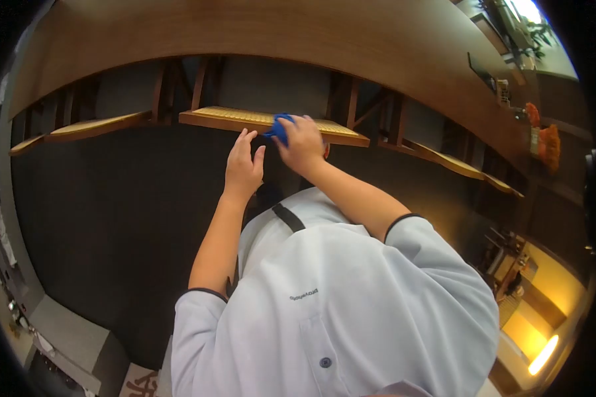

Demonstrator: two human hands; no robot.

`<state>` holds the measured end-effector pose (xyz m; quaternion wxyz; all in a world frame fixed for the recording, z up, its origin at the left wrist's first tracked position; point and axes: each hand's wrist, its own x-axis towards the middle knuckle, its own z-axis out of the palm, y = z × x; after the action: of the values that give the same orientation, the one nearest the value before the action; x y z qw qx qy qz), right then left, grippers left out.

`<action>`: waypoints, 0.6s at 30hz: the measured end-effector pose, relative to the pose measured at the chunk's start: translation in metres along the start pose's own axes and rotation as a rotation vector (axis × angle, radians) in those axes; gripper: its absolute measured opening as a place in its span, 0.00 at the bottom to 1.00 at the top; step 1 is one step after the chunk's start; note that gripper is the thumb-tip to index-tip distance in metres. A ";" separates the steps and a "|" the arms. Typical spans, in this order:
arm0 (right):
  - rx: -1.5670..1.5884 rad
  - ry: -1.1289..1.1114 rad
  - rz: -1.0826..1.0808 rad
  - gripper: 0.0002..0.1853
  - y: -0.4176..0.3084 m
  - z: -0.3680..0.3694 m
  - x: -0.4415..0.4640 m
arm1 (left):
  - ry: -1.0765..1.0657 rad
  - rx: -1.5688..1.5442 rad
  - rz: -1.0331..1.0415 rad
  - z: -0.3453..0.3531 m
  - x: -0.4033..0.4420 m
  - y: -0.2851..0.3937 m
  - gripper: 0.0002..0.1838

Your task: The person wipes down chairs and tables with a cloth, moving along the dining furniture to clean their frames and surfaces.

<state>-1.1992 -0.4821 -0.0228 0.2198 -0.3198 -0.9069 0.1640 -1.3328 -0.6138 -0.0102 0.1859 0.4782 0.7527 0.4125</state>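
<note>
In my right hand [301,147] is a blue cloth [281,128], bunched under the fingers and pressed on the front part of a chair seat. This seat [228,116] has a yellow woven top and a brown wooden front edge. My left hand [245,167] is just left of the cloth, with thumb and fingers apart and nothing in it. Its fingertips are close to the wooden edge; whether they touch it I cannot tell.
A long brown wooden table [265,30] runs across beyond the chair. More woven seats stand along it, one on the left [99,124] and one on the right [444,159]. Orange flowers [547,147] are at the table's far right. Dark floor [112,218] lies at the left.
</note>
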 end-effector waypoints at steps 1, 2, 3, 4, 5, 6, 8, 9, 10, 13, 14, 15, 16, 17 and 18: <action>0.025 -0.033 0.011 0.27 -0.013 0.009 0.008 | 0.000 -0.011 -0.032 -0.005 0.000 0.001 0.19; 0.044 -0.027 -0.037 0.27 -0.023 0.015 0.019 | 0.069 0.019 0.002 -0.006 0.000 0.001 0.17; 0.064 -0.023 -0.081 0.27 -0.029 0.018 0.026 | 0.035 -0.046 -0.070 -0.011 -0.001 0.004 0.16; 0.067 -0.028 -0.094 0.27 -0.030 0.025 0.029 | 0.001 -0.107 -0.144 -0.018 0.000 0.009 0.14; 0.071 -0.034 -0.109 0.27 -0.027 0.033 0.031 | -0.031 -0.168 -0.220 -0.023 0.001 0.016 0.13; 0.076 -0.040 -0.126 0.27 -0.023 0.037 0.030 | 0.013 -0.198 -0.167 -0.026 0.003 0.025 0.12; 0.041 0.007 -0.199 0.26 -0.009 0.034 0.023 | -0.125 -0.280 -0.180 -0.042 0.013 0.057 0.13; 0.023 0.030 -0.234 0.26 -0.001 0.029 0.019 | -0.194 -0.320 -0.190 -0.054 0.021 0.080 0.14; 0.005 0.066 -0.252 0.25 0.008 0.020 0.014 | -0.283 -0.433 -0.170 -0.070 0.031 0.112 0.18; 0.036 -0.032 -0.191 0.26 0.044 -0.025 -0.007 | -0.346 -1.015 0.176 -0.098 0.046 0.210 0.29; 0.038 -0.027 -0.162 0.27 0.059 -0.038 -0.015 | -0.305 -1.180 0.416 -0.097 0.045 0.238 0.31; 0.019 -0.055 -0.148 0.28 0.075 -0.054 -0.023 | -0.532 -1.303 0.666 -0.102 0.060 0.255 0.32; 0.005 -0.061 -0.130 0.29 0.089 -0.071 -0.031 | -0.691 -1.365 0.692 -0.110 0.063 0.278 0.30; -0.007 -0.068 -0.114 0.30 0.103 -0.086 -0.039 | -0.680 -1.378 0.739 -0.106 0.063 0.293 0.29; 0.001 -0.055 -0.104 0.33 0.117 -0.096 -0.046 | -0.668 -1.386 0.786 -0.097 0.063 0.307 0.28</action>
<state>-1.0589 -0.4105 -0.0064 0.2030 -0.2675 -0.9280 0.1614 -1.2544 -0.5394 0.3000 0.4909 0.5790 0.0173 0.6508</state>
